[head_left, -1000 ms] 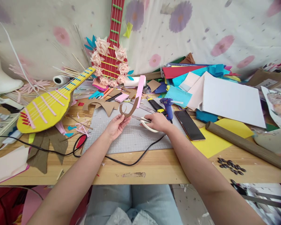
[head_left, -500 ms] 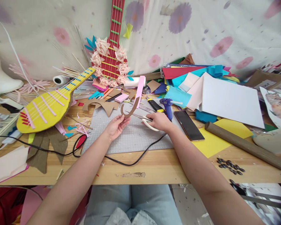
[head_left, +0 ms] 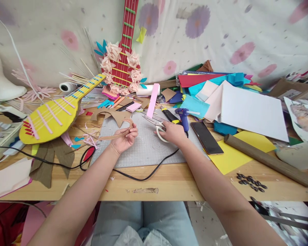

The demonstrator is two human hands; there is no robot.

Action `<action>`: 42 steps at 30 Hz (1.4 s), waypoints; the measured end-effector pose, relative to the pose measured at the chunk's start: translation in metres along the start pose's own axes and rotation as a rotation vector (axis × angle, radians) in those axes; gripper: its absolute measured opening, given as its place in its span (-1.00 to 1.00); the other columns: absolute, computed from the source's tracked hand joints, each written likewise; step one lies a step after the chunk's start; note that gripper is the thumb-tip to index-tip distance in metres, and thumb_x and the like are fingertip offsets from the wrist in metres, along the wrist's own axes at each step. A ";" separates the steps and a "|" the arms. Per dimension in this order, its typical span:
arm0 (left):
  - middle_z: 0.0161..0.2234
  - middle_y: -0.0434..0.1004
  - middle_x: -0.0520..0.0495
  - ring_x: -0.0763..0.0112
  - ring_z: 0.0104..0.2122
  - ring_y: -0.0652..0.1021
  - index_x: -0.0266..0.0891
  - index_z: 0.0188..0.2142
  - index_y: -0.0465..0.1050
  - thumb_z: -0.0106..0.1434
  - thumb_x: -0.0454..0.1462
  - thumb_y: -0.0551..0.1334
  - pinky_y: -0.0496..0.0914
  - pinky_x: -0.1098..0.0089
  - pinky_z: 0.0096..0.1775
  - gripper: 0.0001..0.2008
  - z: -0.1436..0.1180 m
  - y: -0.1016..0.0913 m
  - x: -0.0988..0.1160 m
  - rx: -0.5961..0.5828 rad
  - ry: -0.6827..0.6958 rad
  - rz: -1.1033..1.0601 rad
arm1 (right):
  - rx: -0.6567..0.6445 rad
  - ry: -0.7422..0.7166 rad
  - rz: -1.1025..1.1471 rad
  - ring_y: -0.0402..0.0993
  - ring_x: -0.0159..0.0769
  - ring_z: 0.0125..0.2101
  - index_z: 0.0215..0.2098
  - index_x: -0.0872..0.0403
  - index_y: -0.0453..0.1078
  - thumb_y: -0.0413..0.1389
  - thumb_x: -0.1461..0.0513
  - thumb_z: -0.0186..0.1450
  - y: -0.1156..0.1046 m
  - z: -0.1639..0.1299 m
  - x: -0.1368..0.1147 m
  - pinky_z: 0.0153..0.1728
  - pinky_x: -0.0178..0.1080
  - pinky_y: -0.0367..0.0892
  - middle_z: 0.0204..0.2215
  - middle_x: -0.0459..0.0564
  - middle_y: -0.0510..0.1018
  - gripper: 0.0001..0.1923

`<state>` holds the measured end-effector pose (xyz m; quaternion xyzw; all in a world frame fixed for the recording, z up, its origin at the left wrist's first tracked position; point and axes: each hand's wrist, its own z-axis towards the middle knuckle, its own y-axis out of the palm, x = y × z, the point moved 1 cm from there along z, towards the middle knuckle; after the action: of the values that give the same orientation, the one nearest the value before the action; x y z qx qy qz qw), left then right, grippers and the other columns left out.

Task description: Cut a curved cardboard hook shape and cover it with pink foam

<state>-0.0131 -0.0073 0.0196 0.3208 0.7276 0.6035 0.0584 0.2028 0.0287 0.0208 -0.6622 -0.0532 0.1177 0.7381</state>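
Note:
My left hand is closed on a curved strip of brown cardboard; its hooked end curls above my fingers and its long end points left. To the right, my right hand holds white-handled scissors, blades pointing left and slightly parted, apart from the strip. Both hands are over the grey cutting mat. Behind the scissors lie a pink paper strip, a yellow-and-black cutter and a blue glue gun. Part of the scissor handles is hidden by my right hand.
A yellow paper lute lies at left, and a red, flower-trimmed instrument leans on the back cloth. A black cable crosses the front. At right are a phone, a brown tube, black beads and stacked paper.
The cardboard strip has turned, its long end swinging from upper right to the left, away from the scissors. My left hand has rotated and shifted slightly right. The scissors stay near the same spot.

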 end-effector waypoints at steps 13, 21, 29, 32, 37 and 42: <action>-0.54 0.16 0.04 0.72 -0.73 0.21 -0.37 -0.23 0.28 0.25 -0.44 -0.09 0.22 0.76 -0.77 -0.78 0.005 -0.005 -0.002 0.096 -0.375 0.077 | 0.025 -0.178 1.017 0.42 -0.36 -0.29 -0.07 0.07 0.20 0.12 0.16 0.08 -0.009 -0.007 -0.042 -0.32 -0.27 0.32 -0.20 0.01 0.47 -0.55; -0.49 0.40 -0.06 0.65 -0.69 0.33 -0.38 -0.29 0.36 0.13 -0.45 0.06 0.29 0.62 -0.72 -0.83 0.006 0.004 -0.015 0.184 0.031 0.566 | 0.014 0.077 1.504 0.37 -0.45 -0.54 -0.39 0.08 0.25 0.18 0.22 -0.04 0.007 0.009 -0.056 -0.49 -0.32 0.31 -0.58 -0.17 0.40 -0.75; -0.68 0.27 0.13 0.64 -0.77 0.26 -0.29 -0.49 0.23 0.03 -0.21 0.26 0.32 0.51 -0.72 -0.77 0.020 -0.006 -0.026 0.387 0.508 1.005 | -0.007 0.100 1.562 0.35 -0.46 -0.53 -0.46 0.10 0.26 0.17 0.16 -0.02 0.027 0.003 -0.063 -0.53 -0.36 0.26 -0.56 -0.15 0.41 -0.76; -0.71 0.24 0.15 0.65 -0.79 0.23 -0.28 -0.52 0.20 0.07 -0.16 0.22 0.32 0.51 -0.72 -0.74 0.021 -0.008 -0.026 0.422 0.550 1.047 | -0.017 0.082 1.589 0.36 -0.46 -0.52 -0.45 0.10 0.27 0.14 0.12 0.01 0.030 0.000 -0.067 -0.52 -0.36 0.26 -0.54 -0.13 0.43 -0.76; -0.71 0.25 0.11 0.66 -0.81 0.22 -0.27 -0.54 0.21 0.16 -0.01 0.06 0.32 0.51 -0.72 -0.63 0.020 -0.009 -0.025 0.401 0.547 1.012 | -0.036 0.068 1.611 0.33 -0.47 -0.55 -0.45 0.10 0.24 0.15 0.10 0.00 0.032 -0.001 -0.064 -0.54 -0.37 0.25 -0.57 -0.15 0.40 -0.73; -0.69 0.27 0.13 0.65 -0.79 0.25 -0.27 -0.49 0.21 0.05 -0.06 0.22 0.33 0.51 -0.71 -0.67 0.019 -0.010 -0.025 0.355 0.522 1.062 | -0.036 0.036 1.611 0.32 -0.48 -0.53 -0.38 0.06 0.18 0.17 0.12 -0.03 0.033 0.000 -0.063 -0.53 -0.38 0.25 -0.55 -0.20 0.35 -0.67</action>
<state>0.0118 -0.0056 -0.0018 0.4858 0.5482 0.4787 -0.4841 0.1383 0.0161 -0.0070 -0.5106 0.4508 0.6021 0.4166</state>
